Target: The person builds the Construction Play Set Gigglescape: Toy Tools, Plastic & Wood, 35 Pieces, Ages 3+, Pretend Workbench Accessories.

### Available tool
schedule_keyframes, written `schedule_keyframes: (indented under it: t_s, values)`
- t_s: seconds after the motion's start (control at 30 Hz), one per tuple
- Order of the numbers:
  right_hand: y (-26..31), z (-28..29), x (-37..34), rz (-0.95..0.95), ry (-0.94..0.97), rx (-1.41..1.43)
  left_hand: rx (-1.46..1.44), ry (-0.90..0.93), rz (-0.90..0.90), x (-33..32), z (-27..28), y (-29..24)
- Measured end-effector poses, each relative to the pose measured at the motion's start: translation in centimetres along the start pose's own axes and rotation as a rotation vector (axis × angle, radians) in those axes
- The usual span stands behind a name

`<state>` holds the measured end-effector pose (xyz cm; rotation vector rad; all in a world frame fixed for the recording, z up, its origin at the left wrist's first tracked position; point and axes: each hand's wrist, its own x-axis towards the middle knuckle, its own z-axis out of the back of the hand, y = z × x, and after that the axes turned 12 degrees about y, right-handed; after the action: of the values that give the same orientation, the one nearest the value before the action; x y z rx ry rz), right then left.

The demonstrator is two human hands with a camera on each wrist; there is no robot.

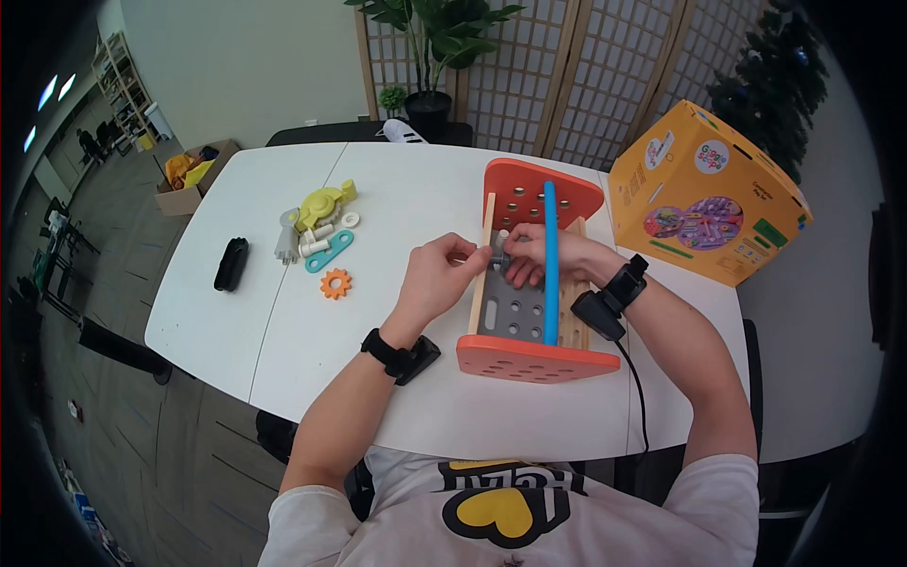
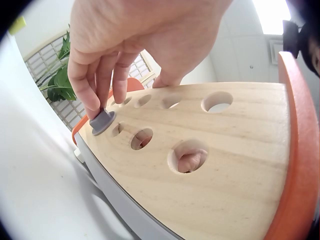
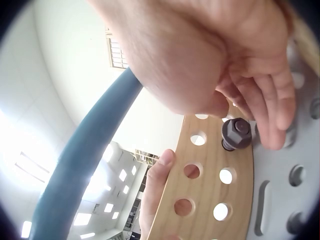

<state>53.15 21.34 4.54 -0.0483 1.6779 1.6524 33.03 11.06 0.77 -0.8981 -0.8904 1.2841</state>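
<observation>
An orange-ended toy toolbox (image 1: pixel 539 364) has wooden sides, a grey base and a blue handle bar (image 1: pixel 550 293). Through a hole in its left wooden side panel (image 2: pixel 225 135) goes a grey bolt (image 2: pixel 102 122). My left hand (image 1: pixel 436 279) holds the bolt's head at the outer face with its fingertips, its thumb at the panel's top edge. Inside the box, a dark grey hexagonal nut (image 3: pixel 236 132) sits at the bolt's threaded end. My right hand (image 1: pixel 539 255) reaches in under the bar, its loosely bent fingers right beside the nut.
Left on the white table (image 1: pixel 227 350) lie a yellow-green toy piece (image 1: pixel 321 206), a teal link (image 1: pixel 329 253), an orange gear (image 1: pixel 334 283) and several pale pieces. A black case (image 1: pixel 231 265) lies farther left. A yellow box (image 1: pixel 704 189) stands right of the toolbox.
</observation>
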Motion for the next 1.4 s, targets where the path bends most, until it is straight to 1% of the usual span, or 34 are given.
schedule_keyframes:
  t_s: [0.1,0.2,0.3,0.4,0.5,0.6,0.7,0.77,0.9,1.0,1.1,1.2,1.3,1.4]
  values:
    - [-0.7,0.5,0.4,0.058,0.059,-0.120,-0.008,0.001,-0.002,0.0,0.0,0.0]
    - [-1.5,1.1,1.0,0.083,0.106,-0.131,0.004,0.001,0.004,0.0,0.0,-0.1]
    - [-1.6,1.4,1.3,0.049,0.119,-0.085,0.013,-0.001,0.007,0.0,0.0,0.0]
    - [-0.6,0.8,0.7,-0.079,0.095,-0.041,-0.002,0.004,0.002,0.0,0.0,0.0]
    - [0.2,-0.1,0.0,-0.042,0.013,0.030,-0.014,0.011,-0.001,-0.1,0.0,0.1]
    - [-0.7,0.5,0.1,0.066,0.076,-0.108,-0.001,0.014,0.005,-0.1,0.0,0.0]
    - [-1.6,1.0,0.5,0.105,0.115,-0.134,-0.020,-0.002,-0.014,0.0,-0.1,0.2]
    - [-1.6,1.1,0.7,0.066,0.138,-0.121,-0.047,-0.030,-0.054,0.1,-0.3,0.6]
    - [-0.9,1.1,0.8,-0.080,0.137,-0.012,-0.040,-0.023,-0.034,0.1,-0.2,0.5]
    - [0.8,-0.4,-0.6,-0.113,0.044,-0.026,-0.041,-0.019,-0.040,0.1,-0.3,0.7]
    - [0.0,-0.1,-0.6,0.004,0.077,-0.133,-0.043,-0.016,-0.041,0.1,-0.3,0.8]
    - [-0.5,0.5,-0.3,0.041,0.133,-0.177,-0.041,-0.013,-0.039,0.1,-0.2,0.7]
    - [-1.1,1.1,0.6,0.015,0.162,-0.180,-0.030,-0.008,-0.018,0.0,-0.2,0.3]
    - [-0.4,0.9,0.4,-0.099,0.140,-0.121,-0.023,-0.008,-0.013,0.0,-0.2,0.3]
